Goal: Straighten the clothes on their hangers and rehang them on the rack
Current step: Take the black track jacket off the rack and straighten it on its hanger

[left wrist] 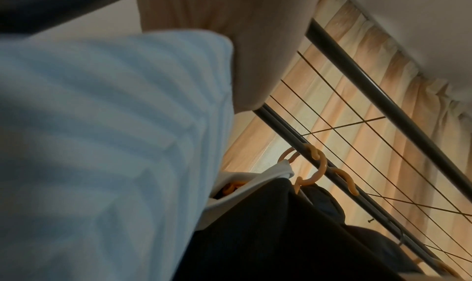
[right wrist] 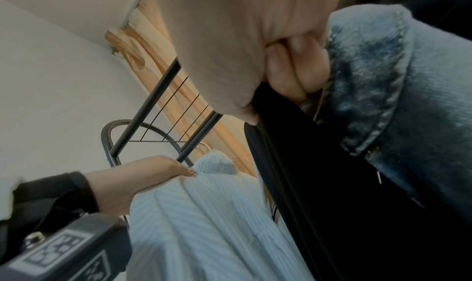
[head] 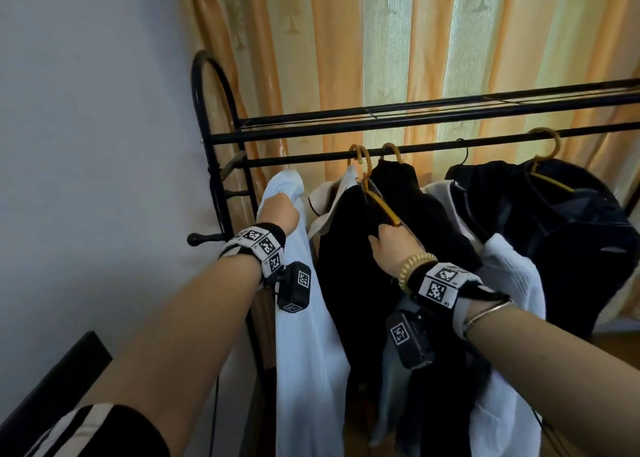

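Note:
A black rack's rail (head: 450,146) carries several garments. At its left end hangs a white ribbed garment (head: 301,318). My left hand (head: 277,210) lies over its shoulder; in the right wrist view that left hand (right wrist: 153,172) rests on top with its fingers stretched toward the collar. Beside it a black garment (head: 346,266) hangs on an orange hanger (head: 382,205) hooked on the rail. My right hand (head: 384,238) pinches the black fabric near the hanger arm's lower end, its fingers (right wrist: 288,79) curled tight on the black garment (right wrist: 306,184).
Further right hang a fuzzy black garment (head: 426,207), a white one (head: 509,273) and a dark jacket (head: 571,231). A cream collar (head: 332,193) shows behind the black garment. A wire shelf (head: 415,113) tops the rack before orange curtains (head: 346,58). Dark furniture (head: 52,387) stands lower left.

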The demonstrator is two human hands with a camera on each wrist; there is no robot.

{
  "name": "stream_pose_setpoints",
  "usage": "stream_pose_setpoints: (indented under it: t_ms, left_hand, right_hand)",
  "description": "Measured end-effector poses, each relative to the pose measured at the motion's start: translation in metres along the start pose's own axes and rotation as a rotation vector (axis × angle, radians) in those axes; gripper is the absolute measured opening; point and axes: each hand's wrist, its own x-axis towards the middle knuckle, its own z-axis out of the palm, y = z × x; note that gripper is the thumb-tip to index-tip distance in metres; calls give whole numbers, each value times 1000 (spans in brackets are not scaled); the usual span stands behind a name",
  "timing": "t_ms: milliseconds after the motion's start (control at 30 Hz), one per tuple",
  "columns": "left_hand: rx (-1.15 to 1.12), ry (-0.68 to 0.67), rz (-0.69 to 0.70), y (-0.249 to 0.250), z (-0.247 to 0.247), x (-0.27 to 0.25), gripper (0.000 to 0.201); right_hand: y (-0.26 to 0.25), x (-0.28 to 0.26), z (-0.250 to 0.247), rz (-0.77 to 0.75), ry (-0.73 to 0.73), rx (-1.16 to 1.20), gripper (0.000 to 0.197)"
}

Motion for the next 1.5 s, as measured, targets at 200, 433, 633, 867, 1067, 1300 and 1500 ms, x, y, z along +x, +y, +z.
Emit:
stream_pose_setpoints:
  t_ms: [200,433,633,867,1067,1300,1500]
  left_hand:
    - [0,96,8,-2,-3,7,45]
    - [44,168,43,-24,8,-23,46]
    - [62,100,48,-49,15,-37,33]
    - [-43,37,-9,-47,13,-44,50]
    - [29,63,114,-50,17,-50,42]
    - [69,57,168,-62,15,-53,37]
    - [91,7,133,-78,24,-64,63]
  right_hand:
    - [2,4,7,-3,13,31,30]
    - [-10,5,14,1,17,66,24]
    - [-16,8,13,56,10,115,35]
    - [-26,11,13,40,43,158,22]
    - [-45,28,9,7,151,223,25]
    - [-59,47,13,26,44,225,20]
    - [-39,19,36,36,-11,231,22]
